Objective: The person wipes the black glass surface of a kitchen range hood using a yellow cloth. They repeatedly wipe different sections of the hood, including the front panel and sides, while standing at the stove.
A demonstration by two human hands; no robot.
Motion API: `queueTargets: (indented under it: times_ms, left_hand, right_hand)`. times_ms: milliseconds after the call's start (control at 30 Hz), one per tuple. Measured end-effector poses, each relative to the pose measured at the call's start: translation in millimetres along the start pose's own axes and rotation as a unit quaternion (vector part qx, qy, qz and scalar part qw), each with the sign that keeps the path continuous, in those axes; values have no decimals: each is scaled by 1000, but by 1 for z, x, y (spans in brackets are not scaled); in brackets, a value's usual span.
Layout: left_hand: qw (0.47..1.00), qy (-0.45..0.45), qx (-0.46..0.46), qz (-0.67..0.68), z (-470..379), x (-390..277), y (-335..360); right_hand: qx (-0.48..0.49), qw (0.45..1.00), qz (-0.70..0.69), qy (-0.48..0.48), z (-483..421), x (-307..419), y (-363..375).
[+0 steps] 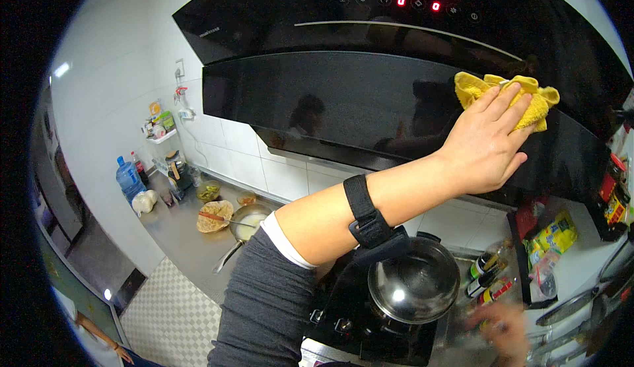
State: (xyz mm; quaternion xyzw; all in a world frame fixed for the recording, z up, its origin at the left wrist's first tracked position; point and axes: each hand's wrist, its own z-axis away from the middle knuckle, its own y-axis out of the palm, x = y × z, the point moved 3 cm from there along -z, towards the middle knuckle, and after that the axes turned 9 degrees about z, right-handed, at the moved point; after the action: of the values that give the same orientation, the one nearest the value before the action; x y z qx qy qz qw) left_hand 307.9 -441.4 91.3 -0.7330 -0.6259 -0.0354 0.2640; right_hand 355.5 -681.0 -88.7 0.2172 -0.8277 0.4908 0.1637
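Note:
My left hand [495, 134] reaches up across the view, palm down on a yellow terry cloth [532, 112]. The cloth is bunched under my fingers and pressed against the glossy black front of a range hood [317, 90]. A black strap [364, 208] goes round my left forearm. Low on the right, my right hand [500, 330] is blurred beside the stove, and whether it holds anything is unclear. Below my left arm, a lidded metal pan [415, 283] stands on the black gas stove [342, 307].
Several condiment bottles [488, 275] stand right of the pan, near a shelf with a yellow packet [552, 238]. Cooking utensils [569, 312] hang at the far right. Left, the steel counter [183, 233] bears a frying pan [247, 221], bowls and a water jug [130, 176]. Another person's hand [123, 353] shows lower left.

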Motion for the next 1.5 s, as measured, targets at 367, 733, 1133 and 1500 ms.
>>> queueTargets:
  times_ms: [367, 733, 1133, 1500]
  left_hand:
    - [971, -119, 53, -201, 110, 74, -126]
    - [948, -203, 14, -245, 165, 100, -174]
    - [966, -169, -15, -194, 146, 99, -151]
    - [933, -218, -250, -137, 46, 141, -125]
  right_hand:
    - [-352, 735, 538, -217, -232, 108, -108]
    - [-359, 691, 623, -74, -278, 94, -96]
    - [-368, 721, 577, -108, -235, 106, -109]
    - [-322, 839, 437, -36, -112, 90, -112]
